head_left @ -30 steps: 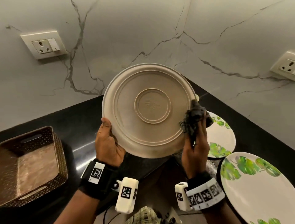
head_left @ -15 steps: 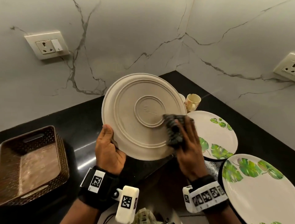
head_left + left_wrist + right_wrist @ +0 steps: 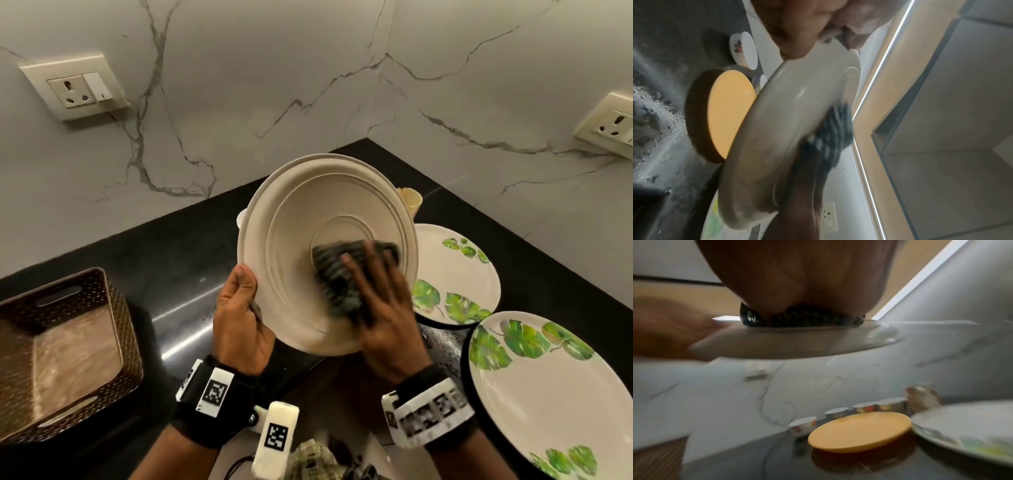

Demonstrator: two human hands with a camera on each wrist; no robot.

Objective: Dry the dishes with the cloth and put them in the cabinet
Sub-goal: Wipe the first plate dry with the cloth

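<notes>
The beige plate (image 3: 294, 219) is held tilted above the black surface (image 3: 178, 246), underside up. The left hand (image 3: 239, 322) grips its rim; the right hand (image 3: 383, 308), fingers spread, presses the dark cloth (image 3: 339, 274) against it. Two leaf-patterned plates (image 3: 455, 270) lie right, a yellow plate (image 3: 859, 431) beneath, four small cups (image 3: 803, 423) behind, and a brown basket (image 3: 65, 359) left.

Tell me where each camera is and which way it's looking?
Head: on the person's head, looking down at the beige plate, both hands and wristbands, over the black counter.
Left wrist: on the left wrist, looking along the left hand whose grip holds the plate's rim; the right hand's arm shows too.
Right wrist: on the right wrist, looking forward under the right hand, which presses the dark cloth onto the plate.
Shared: both wrist views show the yellow plate on the counter.
</notes>
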